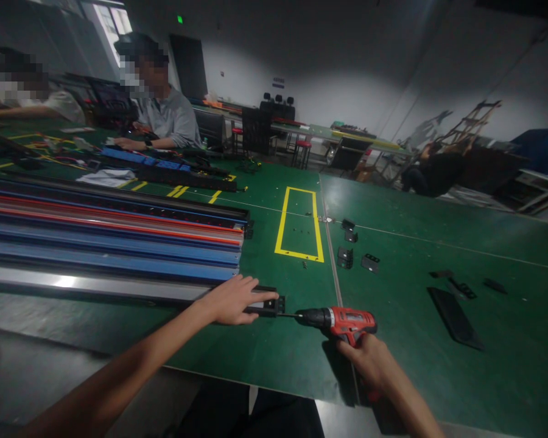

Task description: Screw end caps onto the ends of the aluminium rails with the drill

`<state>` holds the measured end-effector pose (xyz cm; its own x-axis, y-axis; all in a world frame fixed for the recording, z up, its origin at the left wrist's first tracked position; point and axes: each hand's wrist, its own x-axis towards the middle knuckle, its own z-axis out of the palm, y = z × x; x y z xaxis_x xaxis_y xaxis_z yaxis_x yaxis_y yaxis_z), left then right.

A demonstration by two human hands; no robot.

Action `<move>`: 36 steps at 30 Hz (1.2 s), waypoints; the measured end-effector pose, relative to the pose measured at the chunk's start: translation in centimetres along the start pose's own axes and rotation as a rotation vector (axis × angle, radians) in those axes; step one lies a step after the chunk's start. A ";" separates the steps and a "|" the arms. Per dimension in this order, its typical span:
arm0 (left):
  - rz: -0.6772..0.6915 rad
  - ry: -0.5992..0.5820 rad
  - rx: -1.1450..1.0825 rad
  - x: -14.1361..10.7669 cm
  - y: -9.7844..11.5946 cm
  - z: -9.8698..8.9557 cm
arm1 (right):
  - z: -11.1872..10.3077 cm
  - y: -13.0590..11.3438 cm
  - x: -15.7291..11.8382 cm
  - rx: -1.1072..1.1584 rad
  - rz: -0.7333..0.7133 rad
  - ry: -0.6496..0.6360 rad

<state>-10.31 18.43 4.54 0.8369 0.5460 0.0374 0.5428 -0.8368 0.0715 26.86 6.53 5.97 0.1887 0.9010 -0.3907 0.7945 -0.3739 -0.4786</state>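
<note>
My left hand (pixel 234 300) lies over the right end of a long silver-and-black metal profile (pixel 95 281), its fingers stretched out and spread. Just past those fingertips sits a black end bracket (pixel 281 304) with holes. A red and black cordless drill (pixel 352 322) is gripped by its handle in my right hand (pixel 369 360). The drill points left, and its long thin bit reaches the end of the profile by the bracket. Whether the bit sits in a screw is too small to tell. Behind the silver profile lie several blue profiles (pixel 201 255) and orange-red ones.
A yellow tape rectangle (pixel 282 228) marks the green table (pixel 393 377), with small screws (pixel 305 264) near it. Several black brackets (pixel 346 257) and a flat black piece (pixel 454 317) lie to the right. Across the table, one person (pixel 171 118) works beside another at far left.
</note>
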 end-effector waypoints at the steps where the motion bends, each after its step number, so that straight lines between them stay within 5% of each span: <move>1: -0.002 -0.005 0.005 0.0 0.0 0.0 | 0.0 0.0 0.0 0.003 -0.004 -0.005; 16: -0.009 -0.026 0.015 0.0 0.2 -0.2 | -0.1 0.3 0.0 -0.015 -0.014 -0.023; 25: 0.018 -0.222 0.033 3.6 1.4 -2.4 | -0.2 -0.2 -0.3 -0.039 0.004 0.001; 36: 0.118 -0.207 0.079 4.5 1.0 -2.7 | -0.2 -0.3 -0.4 0.005 -0.010 0.000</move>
<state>-6.26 20.17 7.46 0.8871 0.4313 -0.1644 0.4374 -0.8993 0.0007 26.64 6.36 6.39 0.1811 0.9045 -0.3862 0.7935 -0.3664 -0.4860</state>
